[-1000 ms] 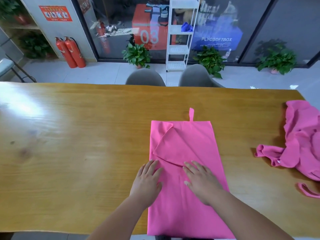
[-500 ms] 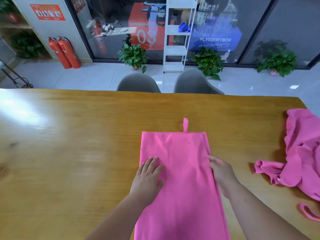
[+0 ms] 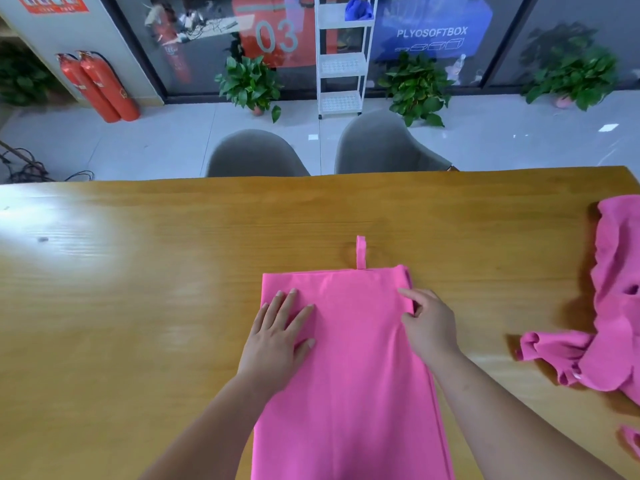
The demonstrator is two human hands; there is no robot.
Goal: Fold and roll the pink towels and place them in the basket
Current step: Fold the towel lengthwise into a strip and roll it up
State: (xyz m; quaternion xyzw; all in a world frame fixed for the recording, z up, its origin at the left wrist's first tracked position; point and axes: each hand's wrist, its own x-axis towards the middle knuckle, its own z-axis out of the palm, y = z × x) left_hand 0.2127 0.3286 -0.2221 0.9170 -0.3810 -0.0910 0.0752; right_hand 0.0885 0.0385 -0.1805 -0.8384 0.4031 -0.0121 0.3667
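Folded pink towel (image 3: 360, 358) lies flat on the wooden worktop (image 3: 138, 306) as a long strip, running from the near edge away from the person. Its hanging loop (image 3: 361, 252) sticks out past the far short edge, flat on the wood.

Left hand (image 3: 277, 341) rests palm down on the left part of the towel near the far end. Its fingers (image 3: 289, 303) are straight and spread, pressing the cloth and gripping nothing, with the tips just short of the far left corner.

Right hand (image 3: 431, 327) sits at the towel's right long edge, close to the far right corner. Its fingers (image 3: 408, 295) are curled and pinch the edge layers, and the cloth there is slightly lifted and puckered. The hand is half on the towel, half over bare wood.

Crumpled pink towel (image 3: 616, 306) is heaped at the right end of the worktop, well apart from both hands and partly cut off by the frame.

Beyond the worktop there are two grey chairs (image 3: 256, 154), a white shelf rack (image 3: 343, 57), red fire extinguishers (image 3: 100, 88) and potted plants (image 3: 251, 83) on the floor.
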